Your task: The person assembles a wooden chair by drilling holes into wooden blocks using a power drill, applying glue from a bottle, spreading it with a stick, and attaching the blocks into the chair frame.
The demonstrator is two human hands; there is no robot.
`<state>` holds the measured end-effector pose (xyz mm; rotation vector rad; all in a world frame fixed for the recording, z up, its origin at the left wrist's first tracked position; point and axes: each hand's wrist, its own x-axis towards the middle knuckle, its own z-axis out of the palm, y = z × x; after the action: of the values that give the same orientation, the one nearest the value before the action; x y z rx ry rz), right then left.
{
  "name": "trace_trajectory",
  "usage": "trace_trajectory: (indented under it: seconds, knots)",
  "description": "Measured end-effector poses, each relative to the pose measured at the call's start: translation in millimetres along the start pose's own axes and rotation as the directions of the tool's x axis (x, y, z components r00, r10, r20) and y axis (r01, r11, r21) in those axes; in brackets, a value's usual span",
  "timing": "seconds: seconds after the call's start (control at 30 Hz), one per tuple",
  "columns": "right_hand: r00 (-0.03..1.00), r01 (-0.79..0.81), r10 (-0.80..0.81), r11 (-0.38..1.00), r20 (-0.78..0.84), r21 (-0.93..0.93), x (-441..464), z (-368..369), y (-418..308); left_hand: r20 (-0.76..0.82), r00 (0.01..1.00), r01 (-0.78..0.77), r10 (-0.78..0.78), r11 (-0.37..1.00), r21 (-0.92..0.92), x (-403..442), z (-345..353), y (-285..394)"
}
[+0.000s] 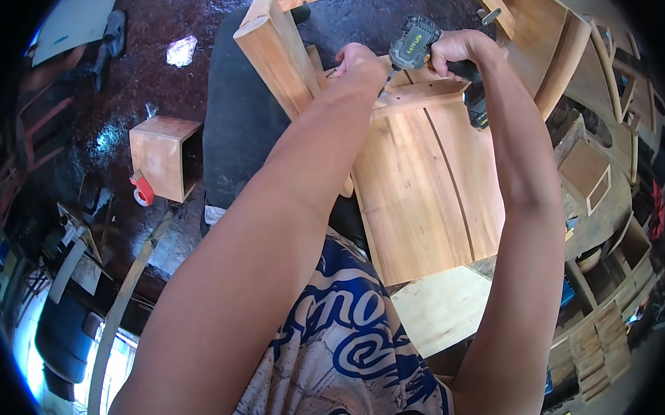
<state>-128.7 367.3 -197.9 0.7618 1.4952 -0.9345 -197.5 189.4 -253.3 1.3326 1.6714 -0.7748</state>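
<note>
My right hand [462, 54] is wrapped round the handle of a dark cordless drill [415, 44] marked LOTUS. The drill's bit points down at a wooden rail [419, 98] with several small holes, and the tip is near the rail's left end. Over the wooden frame's left part is my left hand [356, 60], its fingers bent around something thin and dark that I cannot make out. Light wooden boards [422, 189] with a dark gap between them extend from the rail towards my body. A thick wooden post [276, 53] rises at the left of the frame.
A small wooden box [157, 155] stands on the left, with a red tape dispenser [142, 189] beside it. Dark padding [236, 122] lies under the frame. More wooden parts and an open box [585, 174] are on the right. A pale board [443, 305] lies below.
</note>
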Motion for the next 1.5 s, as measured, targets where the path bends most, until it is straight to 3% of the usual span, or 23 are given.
trace_trajectory:
  seconds: [0.17,0.23,0.27,0.3,0.37,0.43,0.57,0.7,0.77,1.0,1.17,1.23,1.37,1.5]
  knots:
    - [1.000,0.006,-0.006,1.000,0.010,0.000,-1.7,-1.7,-3.0,-0.004,1.000,0.004,-0.004,1.000,-0.007,-2.2,-4.0,0.0]
    - [0.999,0.010,-0.008,0.999,-0.050,0.046,-10.9,-2.6,-7.4,0.069,0.998,0.001,-0.001,1.000,-0.003,-4.5,-9.2,-3.4]
    - [0.994,0.094,-0.097,0.994,0.048,0.059,-2.9,-7.0,-1.6,0.057,0.998,0.006,-0.007,1.000,0.009,-4.9,-11.5,-5.1]
    - [0.994,0.101,-0.104,0.992,0.039,0.069,-6.0,-8.3,0.0,0.011,1.000,-0.008,0.009,0.999,-0.033,-27.8,-19.6,-7.3]
    - [0.992,0.077,-0.071,0.996,-0.103,0.051,-16.8,-10.2,0.8,-0.030,0.999,-0.024,0.023,0.998,-0.056,-48.0,-42.4,-19.8]
    - [0.979,0.195,-0.191,0.979,-0.067,0.064,-15.8,-15.0,11.2,0.264,0.964,0.011,0.034,0.986,-0.166,-53.0,-65.4,-35.1]
    - [0.941,0.338,-0.324,0.898,-0.096,0.281,-26.3,-9.9,21.9,-0.053,0.998,-0.023,0.029,0.995,0.102,-104.3,-130.7,-39.2]
    - [0.867,0.494,-0.478,0.789,-0.141,0.365,-32.0,6.1,13.7,-0.416,0.881,-0.296,0.226,0.949,-0.112,-110.7,-134.2,-53.3]
    - [0.833,0.542,-0.530,0.726,-0.159,0.422,-29.3,14.4,7.2,-0.481,0.827,-0.411,0.289,0.896,-0.169,-107.4,-135.6,-57.0]
    - [0.847,0.530,-0.488,0.745,-0.210,0.405,-7.9,19.1,7.4,-0.456,0.806,-0.527,0.378,0.809,-0.259,-101.1,-143.2,-61.1]
    - [0.820,0.567,-0.477,0.753,-0.317,0.334,-3.9,28.8,22.2,-0.292,0.858,-0.502,0.424,0.815,-0.291,-97.2,-154.7,-51.6]
    - [0.804,0.593,-0.505,0.717,-0.313,0.367,2.2,29.3,28.7,-0.310,0.869,-0.451,0.386,0.875,-0.177,-108.2,-160.1,-43.0]
    - [0.748,0.663,-0.542,0.608,-0.382,0.436,0.0,34.7,28.8,-0.337,0.852,-0.480,0.401,0.855,-0.195,-92.1,-151.9,-43.3]
    - [0.749,0.663,-0.538,0.587,-0.388,0.466,1.4,33.7,28.3,-0.401,0.814,-0.529,0.419,0.820,-0.218,-81.0,-143.9,-44.0]
